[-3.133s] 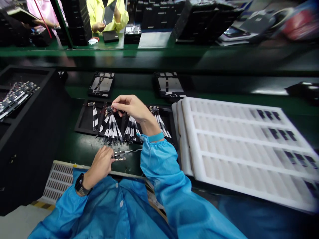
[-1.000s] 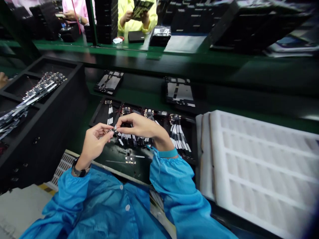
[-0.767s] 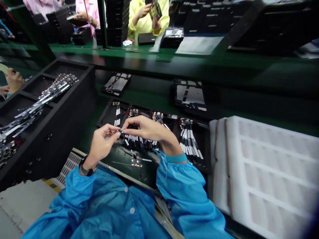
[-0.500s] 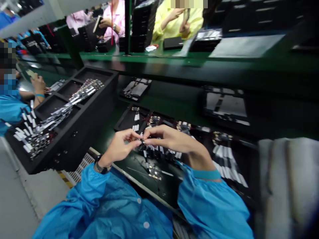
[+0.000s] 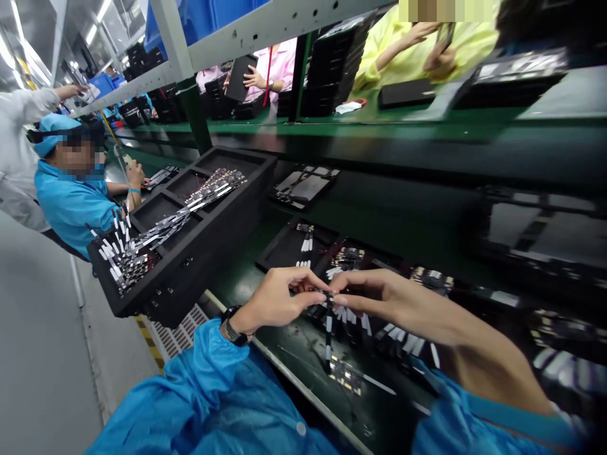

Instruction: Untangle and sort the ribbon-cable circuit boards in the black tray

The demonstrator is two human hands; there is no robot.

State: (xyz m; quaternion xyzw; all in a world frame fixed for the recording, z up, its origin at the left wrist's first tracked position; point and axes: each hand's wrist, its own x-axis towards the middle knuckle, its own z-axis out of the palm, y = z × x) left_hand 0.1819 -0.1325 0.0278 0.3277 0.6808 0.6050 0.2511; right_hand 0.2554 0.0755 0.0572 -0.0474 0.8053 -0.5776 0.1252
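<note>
My left hand (image 5: 279, 297) and my right hand (image 5: 403, 300) meet fingertip to fingertip over the green bench. Both pinch the upper end of a thin dark flex cable (image 5: 329, 335) with white segments; the fingers mostly cover that end. Its lower end runs down to a small circuit board (image 5: 348, 377) lying on the bench, apparently joined to it. Just beyond my fingers stands a black compartment tray (image 5: 277, 253) with boards and white-marked cables in it. More white-ended cables (image 5: 403, 338) lie behind and below my right hand.
A large black divided box (image 5: 213, 237) with piled cable boards stands at the left. Flat black-framed panels (image 5: 306, 186) lie farther back on the bench. A co-worker in blue (image 5: 71, 189) sits at the left; another in yellow (image 5: 427, 47) works across the raised shelf (image 5: 379, 129).
The view has swung left, so the scene sits farther right and more of the blue-clothed co-worker shows. Both hands keep the same pinch on the cable.
</note>
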